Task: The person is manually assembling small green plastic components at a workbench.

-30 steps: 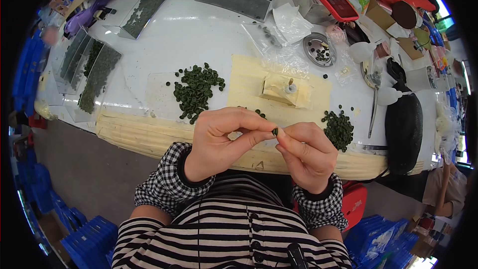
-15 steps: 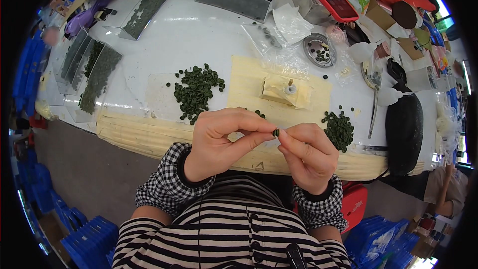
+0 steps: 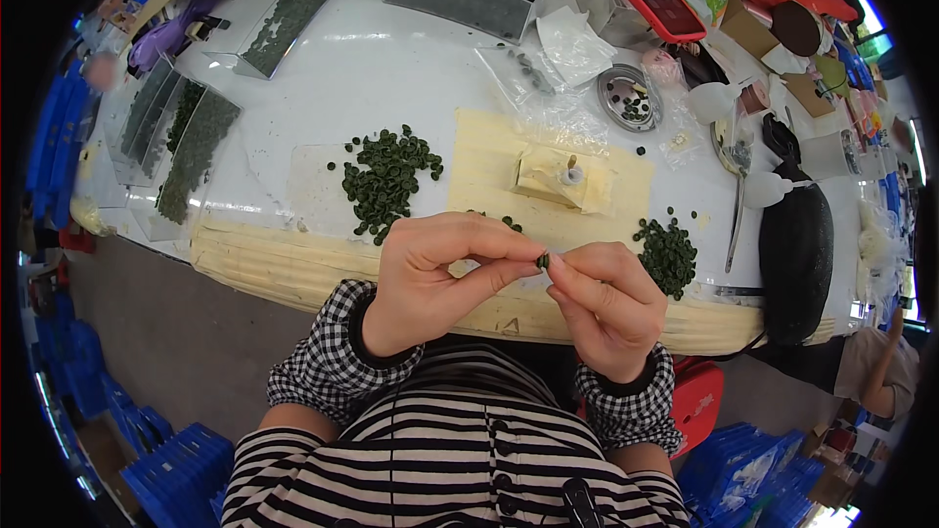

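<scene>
Between the fingertips of both hands is a small dark green disc-like piece (image 3: 543,261). My left hand (image 3: 440,279) pinches it from the left, thumb against forefinger. From the other side my right hand (image 3: 611,303) grips it with closed fingertips. A large heap of similar green pieces (image 3: 386,181) lies beyond my left hand, and a smaller heap (image 3: 668,256) is just right of my right hand. Ahead of the hands, a block wrapped in cream tape (image 3: 548,181) with a small upright peg stands on a cream sheet (image 3: 469,152). A few loose pieces are partly hidden behind my left fingers.
Clear bins of green pieces (image 3: 460,0) stand at the back and left. At the right are a round metal dish (image 3: 629,98), long metal tweezers (image 3: 734,225) and a black padded object (image 3: 794,264). Cream padding (image 3: 264,259) lines the near table edge. Another person's arm (image 3: 885,372) shows far right.
Both hands keep the same pinch on the green piece, with barely any movement. At the far right, the other person's arm has shifted slightly.
</scene>
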The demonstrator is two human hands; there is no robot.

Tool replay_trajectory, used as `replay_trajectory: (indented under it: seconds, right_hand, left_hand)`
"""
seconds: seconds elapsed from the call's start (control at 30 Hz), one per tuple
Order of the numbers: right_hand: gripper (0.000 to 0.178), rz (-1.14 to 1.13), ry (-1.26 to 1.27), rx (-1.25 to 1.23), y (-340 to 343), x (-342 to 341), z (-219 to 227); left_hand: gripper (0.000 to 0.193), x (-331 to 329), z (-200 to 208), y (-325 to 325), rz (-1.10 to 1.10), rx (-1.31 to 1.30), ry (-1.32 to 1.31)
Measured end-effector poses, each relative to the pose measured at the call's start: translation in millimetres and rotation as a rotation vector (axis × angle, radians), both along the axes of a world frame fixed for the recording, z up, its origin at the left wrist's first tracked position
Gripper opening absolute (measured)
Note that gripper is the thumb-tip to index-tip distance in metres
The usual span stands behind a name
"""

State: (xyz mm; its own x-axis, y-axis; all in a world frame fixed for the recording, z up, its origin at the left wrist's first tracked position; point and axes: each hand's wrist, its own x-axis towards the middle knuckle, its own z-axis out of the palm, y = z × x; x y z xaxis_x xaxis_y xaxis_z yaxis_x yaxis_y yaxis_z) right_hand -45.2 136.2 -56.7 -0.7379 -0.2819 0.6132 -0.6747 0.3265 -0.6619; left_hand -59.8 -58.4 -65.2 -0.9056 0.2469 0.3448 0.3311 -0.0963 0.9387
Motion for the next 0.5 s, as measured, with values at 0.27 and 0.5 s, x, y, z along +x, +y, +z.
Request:
replay_trajectory:
  seconds: [0.27,0.5]
  right_hand:
    - [0.035,0.070,-0.121,-0.107,2.0,0.0,0.9]
    - [0.031,0.039,-0.189,-0.137,0.1,1.2,-0.7]
  left_hand:
    - [0.022,2.3,8.2,0.0,-0.029,0.029,-0.114]
    - [0.019,-2.3,3.6,1.6,0.050,-0.103,0.159]
